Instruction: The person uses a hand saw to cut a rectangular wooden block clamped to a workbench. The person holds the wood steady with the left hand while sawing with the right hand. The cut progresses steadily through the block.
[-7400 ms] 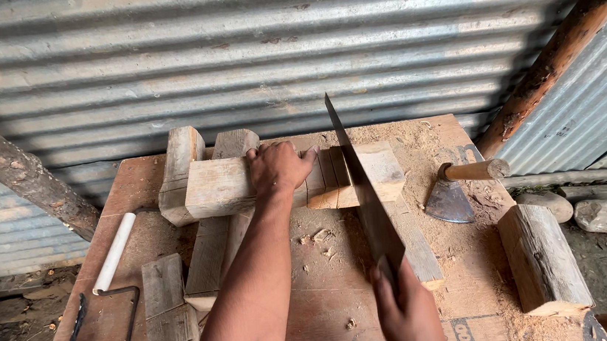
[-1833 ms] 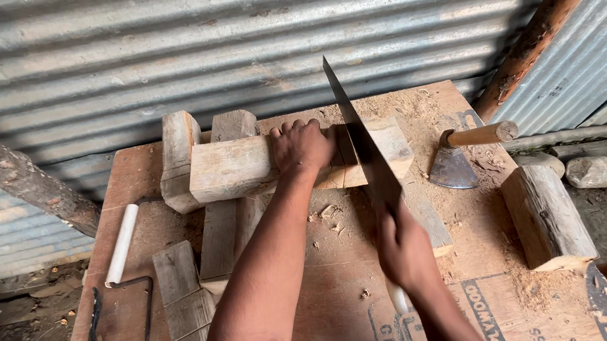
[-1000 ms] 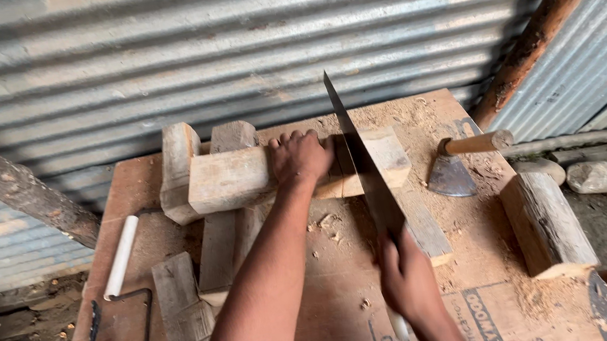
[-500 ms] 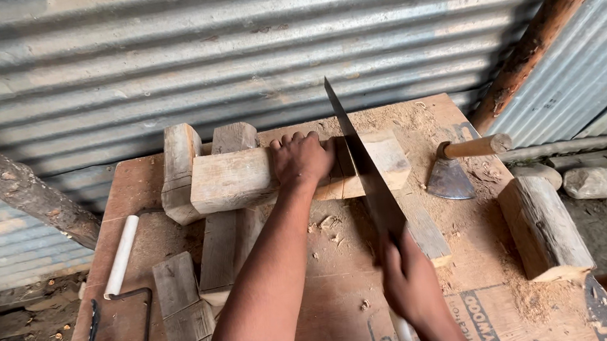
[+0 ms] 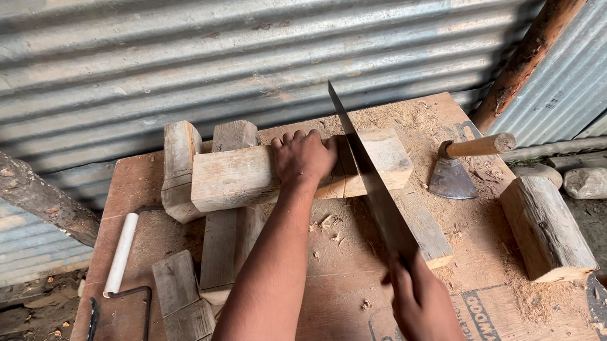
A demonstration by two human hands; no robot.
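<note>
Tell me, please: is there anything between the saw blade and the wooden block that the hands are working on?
Nothing visible. The saw blade sits directly in the wooden block, just right of the left hand pressing it down. The right hand grips the handle; only sawdust and chips lie nearby.

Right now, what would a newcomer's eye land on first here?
The long handsaw, running up the middle of the plywood bench, biting into a thick wooden block. The left hand presses the block down; the right hand grips the saw's handle. An axe lies at the right.
</note>
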